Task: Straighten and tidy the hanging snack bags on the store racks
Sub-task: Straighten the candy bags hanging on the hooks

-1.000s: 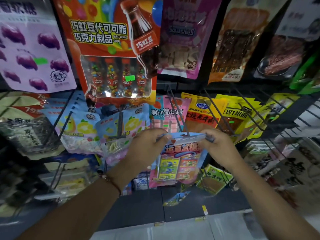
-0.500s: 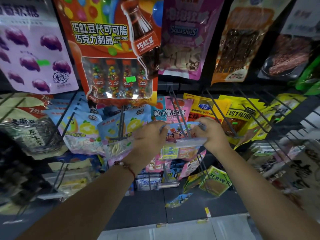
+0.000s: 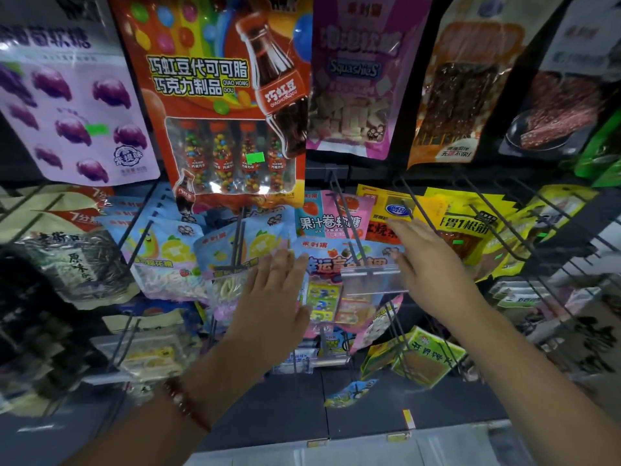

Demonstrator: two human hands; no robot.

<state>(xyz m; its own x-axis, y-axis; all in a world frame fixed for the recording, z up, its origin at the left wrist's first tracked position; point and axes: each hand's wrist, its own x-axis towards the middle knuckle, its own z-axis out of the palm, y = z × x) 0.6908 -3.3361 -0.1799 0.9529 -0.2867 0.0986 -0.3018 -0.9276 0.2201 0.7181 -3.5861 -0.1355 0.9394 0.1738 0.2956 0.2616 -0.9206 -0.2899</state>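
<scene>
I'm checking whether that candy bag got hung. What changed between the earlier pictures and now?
Both hands let go of the pink and blue candy bag, which moved up onto the hook and now hangs behind the clear label holder. The left hand and right hand are open beside it, fingers straight. The neighbouring bags kept their places.

Retail shop as I see it, wire peg hooks (image 3: 349, 230) at 12 o'clock, hanging snack bags (image 3: 215, 95), green price stickers (image 3: 254, 158), shelf-edge label strips (image 3: 396, 437) at 6 o'clock.
</scene>
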